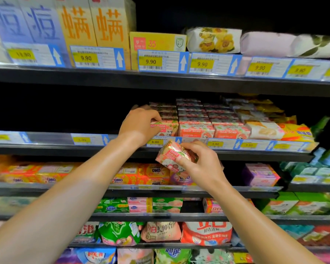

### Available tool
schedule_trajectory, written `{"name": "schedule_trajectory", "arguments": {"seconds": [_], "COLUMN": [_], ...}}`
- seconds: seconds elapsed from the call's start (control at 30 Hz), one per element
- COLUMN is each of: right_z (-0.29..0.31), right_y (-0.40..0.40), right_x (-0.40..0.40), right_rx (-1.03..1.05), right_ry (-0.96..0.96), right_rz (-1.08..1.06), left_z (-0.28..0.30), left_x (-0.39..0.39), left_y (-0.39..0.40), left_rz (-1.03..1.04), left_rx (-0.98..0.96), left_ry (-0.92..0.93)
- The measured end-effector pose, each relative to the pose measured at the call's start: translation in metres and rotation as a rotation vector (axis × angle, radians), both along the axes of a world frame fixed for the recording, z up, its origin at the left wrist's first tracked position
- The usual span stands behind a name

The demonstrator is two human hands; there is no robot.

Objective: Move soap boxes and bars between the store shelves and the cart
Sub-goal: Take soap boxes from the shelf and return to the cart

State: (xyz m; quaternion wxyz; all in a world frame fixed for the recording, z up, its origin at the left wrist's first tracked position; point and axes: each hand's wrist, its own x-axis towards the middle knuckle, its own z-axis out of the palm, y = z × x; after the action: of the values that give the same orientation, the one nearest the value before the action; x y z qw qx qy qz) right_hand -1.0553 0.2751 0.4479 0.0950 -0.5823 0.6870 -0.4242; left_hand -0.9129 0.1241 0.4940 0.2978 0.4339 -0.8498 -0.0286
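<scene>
- A pink Goat Soap box [176, 157] is pinched in the right hand [200, 164], thumb on its front face and fingers curled round its far side; it is held tilted in the air, just in front of the price rail [227, 144] of the second shelf.
- The left hand [139, 125] is laid on the leftmost front shelf box [165, 128] of the same soap, with fingers curled over its top edge and thumb at its near side, so that the grip is closed on that box.
- Rows of identical Goat Soap boxes [196, 119] are stacked on the shelf to the right of that hand, running back into the dark.
- Yellow packets [293, 131] are seen further right on the same shelf.
- OMO packs [152, 175] are lined up on the shelf below, partly hidden by the right hand.
- Tall boxes [95, 25] and wrapped bars [213, 40] stand on the top shelf above 9.90 tags.
</scene>
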Motion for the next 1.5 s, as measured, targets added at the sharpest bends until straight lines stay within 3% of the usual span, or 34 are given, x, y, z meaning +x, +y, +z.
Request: {"name": "schedule_trajectory", "arguments": {"seconds": [0.8,0.87,0.97,1.03,1.13,1.37,1.5], "right_z": [0.005,0.01,0.024,0.035,0.046,0.032,-0.006], "right_y": [0.002,0.003,0.005,0.005,0.002,0.002,0.008], "right_x": [-0.001,-0.003,-0.004,-0.003,0.001,0.003,0.007], "right_rx": [-0.01,-0.021,-0.068,-0.102,-0.14,-0.319,-0.185], "right_ry": [0.042,0.035,-0.021,-0.001,0.081,0.217,0.256], "right_rz": [0.024,0.017,0.024,0.047,0.082,-0.026,-0.008], "left_z": [0.003,0.005,0.009,0.01,0.006,0.01,0.006], "left_x": [-0.001,0.005,0.02,0.028,0.033,0.044,0.044], "left_y": [-0.009,-0.001,0.023,0.039,0.046,0.031,0.013], "left_rz": [-0.025,-0.021,-0.164,-0.364,-0.493,-0.301,-0.151], "left_rx": [0.053,-0.04,-0.059,0.04,0.007,-0.078,-0.072], "left_ry": [-0.005,0.071,0.328,0.285,0.138,0.433,0.363]}}
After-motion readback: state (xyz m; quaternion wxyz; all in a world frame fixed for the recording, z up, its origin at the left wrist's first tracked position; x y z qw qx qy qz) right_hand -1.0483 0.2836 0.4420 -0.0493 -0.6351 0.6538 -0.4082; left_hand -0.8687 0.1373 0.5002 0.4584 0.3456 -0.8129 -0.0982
